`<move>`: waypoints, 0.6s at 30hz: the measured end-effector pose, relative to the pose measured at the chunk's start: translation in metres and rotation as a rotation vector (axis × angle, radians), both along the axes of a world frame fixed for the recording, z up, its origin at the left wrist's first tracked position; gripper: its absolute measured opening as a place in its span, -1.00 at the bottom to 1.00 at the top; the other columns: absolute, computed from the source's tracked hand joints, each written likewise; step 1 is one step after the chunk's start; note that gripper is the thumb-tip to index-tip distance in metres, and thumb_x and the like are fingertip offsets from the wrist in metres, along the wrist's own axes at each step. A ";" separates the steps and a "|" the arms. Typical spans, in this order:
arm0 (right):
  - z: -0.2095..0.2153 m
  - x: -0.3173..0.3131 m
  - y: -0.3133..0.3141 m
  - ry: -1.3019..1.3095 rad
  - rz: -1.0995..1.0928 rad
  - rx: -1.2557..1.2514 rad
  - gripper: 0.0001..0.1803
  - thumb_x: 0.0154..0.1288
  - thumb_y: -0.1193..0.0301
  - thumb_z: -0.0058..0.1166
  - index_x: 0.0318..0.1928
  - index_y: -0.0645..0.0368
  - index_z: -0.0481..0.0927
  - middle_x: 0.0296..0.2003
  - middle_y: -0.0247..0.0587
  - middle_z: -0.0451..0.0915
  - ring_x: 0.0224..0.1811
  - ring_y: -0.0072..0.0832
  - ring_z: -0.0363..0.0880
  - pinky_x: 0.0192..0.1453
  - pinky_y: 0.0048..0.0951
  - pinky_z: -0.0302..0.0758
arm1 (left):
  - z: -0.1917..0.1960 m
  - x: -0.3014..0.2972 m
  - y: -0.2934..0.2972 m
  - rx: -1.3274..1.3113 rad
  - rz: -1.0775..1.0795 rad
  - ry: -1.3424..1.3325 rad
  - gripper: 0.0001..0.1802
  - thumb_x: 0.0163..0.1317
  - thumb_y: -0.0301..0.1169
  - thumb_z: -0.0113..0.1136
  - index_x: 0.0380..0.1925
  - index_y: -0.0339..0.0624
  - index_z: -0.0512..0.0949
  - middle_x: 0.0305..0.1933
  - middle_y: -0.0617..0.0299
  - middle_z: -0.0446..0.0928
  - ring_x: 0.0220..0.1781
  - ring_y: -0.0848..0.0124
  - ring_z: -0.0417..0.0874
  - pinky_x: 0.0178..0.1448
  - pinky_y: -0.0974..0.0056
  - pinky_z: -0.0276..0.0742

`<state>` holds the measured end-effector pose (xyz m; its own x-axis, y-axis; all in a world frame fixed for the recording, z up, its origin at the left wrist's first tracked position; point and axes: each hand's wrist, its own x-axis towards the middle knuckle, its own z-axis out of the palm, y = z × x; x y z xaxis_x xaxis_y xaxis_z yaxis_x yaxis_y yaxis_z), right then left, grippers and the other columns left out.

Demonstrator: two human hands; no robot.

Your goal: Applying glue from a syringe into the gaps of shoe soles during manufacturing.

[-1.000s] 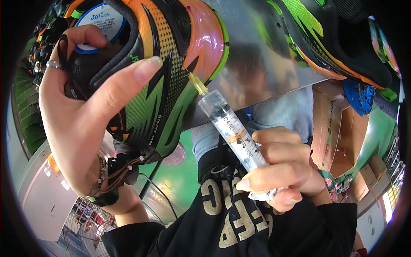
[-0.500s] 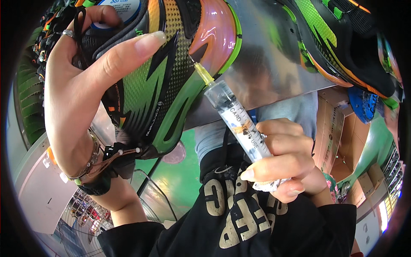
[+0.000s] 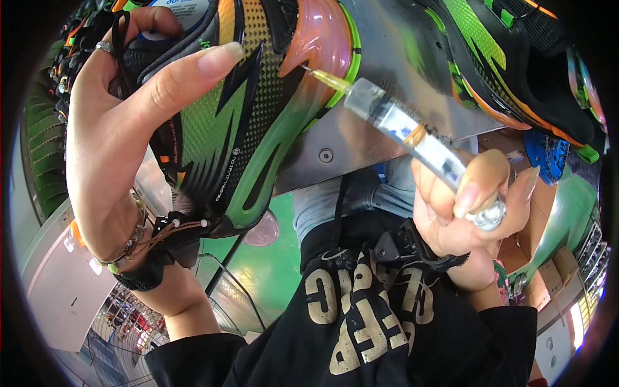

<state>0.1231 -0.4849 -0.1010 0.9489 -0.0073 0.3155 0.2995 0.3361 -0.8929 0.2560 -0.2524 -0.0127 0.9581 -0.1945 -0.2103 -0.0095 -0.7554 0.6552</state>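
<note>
Compared with a second ago: shoe [image 3: 245,109] tipped further, pink translucent heel part now turned toward the syringe [image 3: 412,132], and needle tip now right at that pink part, seemingly touching or entering it near its rim, where before only hovering close beside the green edge. Syringe barrel swung flatter, pointing up-left toward the shoe from the right hand [image 3: 464,206]. Judged from this: work on the shoe's pink part under way, filling or gluing likely just begun, though hard to say whether anything flows. Left hand [image 3: 116,135] wrapped round the shoe's upper, fingers [image 3: 187,74] spread and pressed along its side, thumb hooked over the collar. Right hand's fingers closed round the syringe's rear, one bent over the plunger end. Shoe held up in the air, in front of a grey metal plate [image 3: 387,77]; second shoe [image 3: 516,71] beyond the plate's right side. Needle's very tip too fine to make out; first shoe's toe cut off at the top; plunger travel hidden by the fingers; counter beneath not visible.
</note>
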 end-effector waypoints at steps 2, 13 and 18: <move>0.000 0.000 -0.001 -0.017 -0.020 -0.025 -0.40 0.43 0.11 -0.39 -0.54 0.28 0.53 -0.73 -0.23 0.47 -0.76 -0.45 0.38 -0.66 -0.45 0.32 | -0.001 -0.001 -0.001 -0.006 0.001 -0.012 -0.43 0.00 -0.19 0.40 -0.04 -0.25 0.47 -0.21 0.24 0.57 -0.14 0.50 0.56 0.12 0.34 0.40; 0.019 -0.010 0.014 0.006 -0.126 -0.248 -0.37 0.43 0.06 -0.41 -0.50 0.26 0.57 -0.76 -0.21 0.45 -0.77 -0.40 0.36 -0.62 -0.38 0.29 | 0.011 -0.023 -0.038 -0.020 0.204 0.042 -0.65 0.07 -0.34 0.36 -0.20 -0.28 0.51 -0.33 0.27 0.57 -0.33 0.57 0.56 -0.19 0.48 0.45; 0.036 -0.015 0.010 0.068 -0.132 -0.430 -0.31 0.45 0.02 -0.52 -0.49 0.30 0.53 -0.71 -0.16 0.48 -0.73 -0.39 0.38 -0.58 -0.41 0.31 | 0.007 -0.035 -0.052 0.018 0.269 0.007 -0.69 0.12 -0.25 0.34 -0.34 -0.28 0.55 -0.42 0.32 0.58 -0.43 0.64 0.52 -0.32 0.52 0.42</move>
<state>0.1078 -0.4745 -0.0650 0.9674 -0.0115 0.2531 0.2505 -0.1064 -0.9622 0.2213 -0.3049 -0.0053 0.9733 0.0712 -0.2183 0.1980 -0.7419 0.6407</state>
